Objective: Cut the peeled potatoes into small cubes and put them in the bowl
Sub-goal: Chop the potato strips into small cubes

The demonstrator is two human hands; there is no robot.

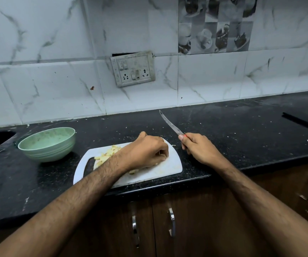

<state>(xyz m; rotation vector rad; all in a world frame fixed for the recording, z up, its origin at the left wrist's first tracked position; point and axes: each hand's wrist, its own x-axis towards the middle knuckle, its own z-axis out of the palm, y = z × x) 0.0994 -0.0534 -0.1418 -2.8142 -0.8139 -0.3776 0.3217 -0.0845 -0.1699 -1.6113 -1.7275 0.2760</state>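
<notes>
No readable text, labels, brands, numbers, signs anywhere

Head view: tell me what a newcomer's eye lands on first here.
First, the knife, gripped by the right hand with its blade raised up and away over the black counter. Next, the left hand curled over pale potato cubes on the white cutting board at the counter's front edge. Then the green bowl, left of the board.

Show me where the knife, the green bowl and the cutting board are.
knife point(170, 124), head view, middle of the blade.
green bowl point(47, 152), head view, outer wall.
cutting board point(174, 166), head view, bare right end.
</notes>
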